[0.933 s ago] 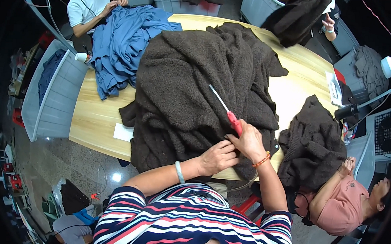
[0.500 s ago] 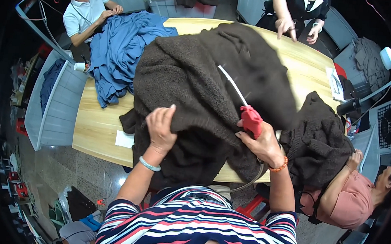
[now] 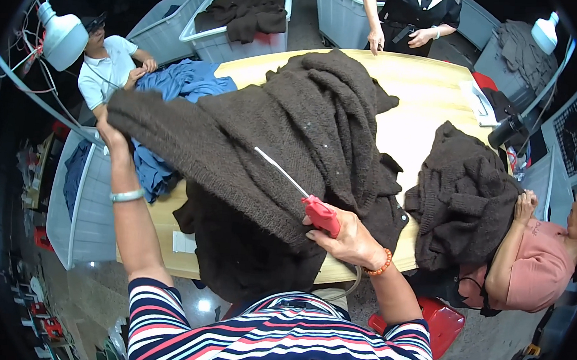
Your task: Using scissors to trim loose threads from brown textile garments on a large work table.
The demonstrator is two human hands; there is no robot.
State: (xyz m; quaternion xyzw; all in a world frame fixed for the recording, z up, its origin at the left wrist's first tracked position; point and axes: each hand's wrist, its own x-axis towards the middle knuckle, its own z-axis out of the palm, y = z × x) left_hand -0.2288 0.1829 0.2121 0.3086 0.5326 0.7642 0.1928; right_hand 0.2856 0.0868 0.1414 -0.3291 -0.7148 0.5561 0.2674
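A large dark brown knit garment (image 3: 292, 133) spreads over the table in front of me. My left hand (image 3: 112, 131) is stretched out to the left, closed on the garment's edge and holding that side raised. Its fingers are partly hidden by the knit. In my right hand (image 3: 348, 238) is a red air blow gun (image 3: 321, 216) with a long thin metal nozzle. The nozzle points up and left across the knit, and a clear hose (image 3: 351, 281) hangs below the hand.
The wooden table (image 3: 429, 83) also bears a blue cloth pile (image 3: 188, 79) at left and another brown knit garment (image 3: 461, 199) at right, handled by a person in pink. Two people stand across the table. Grey bins (image 3: 93, 200) and lamps (image 3: 64, 40) surround it.
My left hand has gone from an open pose near the middle to far left, taking hold of the garment's edge and lifting it. The blow gun has shifted left and nearer me.
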